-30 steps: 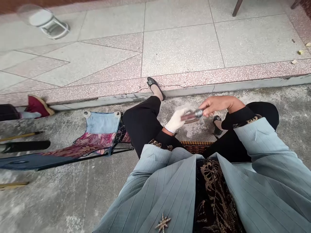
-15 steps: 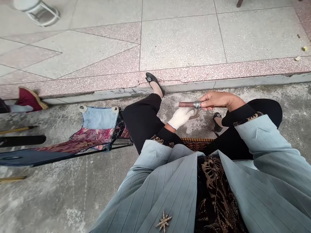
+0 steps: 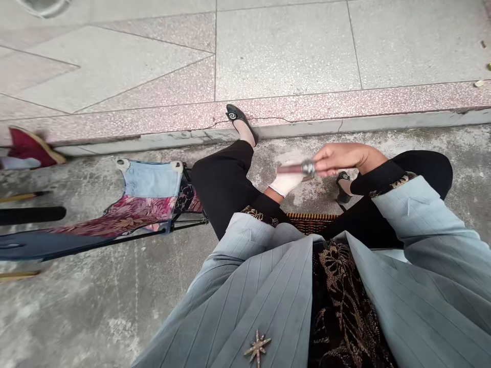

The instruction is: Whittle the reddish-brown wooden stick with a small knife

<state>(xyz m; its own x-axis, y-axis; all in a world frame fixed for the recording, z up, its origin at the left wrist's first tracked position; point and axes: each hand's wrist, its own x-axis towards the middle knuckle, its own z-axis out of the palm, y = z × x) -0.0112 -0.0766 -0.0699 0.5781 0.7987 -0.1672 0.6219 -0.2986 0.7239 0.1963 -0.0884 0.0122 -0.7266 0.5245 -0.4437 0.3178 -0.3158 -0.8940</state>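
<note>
My right hand [image 3: 339, 157] is bare and closed on a reddish-brown rod [image 3: 290, 169] with silvery wire [image 3: 308, 167] wound around it. The rod points left and is smeared by motion. Below it my left hand [image 3: 288, 183], in a white glove, is curled closed, and the rod passes over or against its fingers; I cannot tell which. A small tan edge [image 3: 308, 178] shows beside the gloved fingers, too blurred to name. Both hands are in front of my lap, above the concrete.
A folding chair [image 3: 151, 180] in denim and floral cloth stands at my left. Beyond it are a dark tube [image 3: 32, 214], yellow sticks [image 3: 23, 197] and another person's red shoe [image 3: 34, 148]. A raised tiled step [image 3: 287, 112] runs ahead. Woven wicker [image 3: 311, 223] shows between my legs.
The rod was low over the glove, lifted clear above it half a second ago, and is down over it again now. The view has shifted slightly.
</note>
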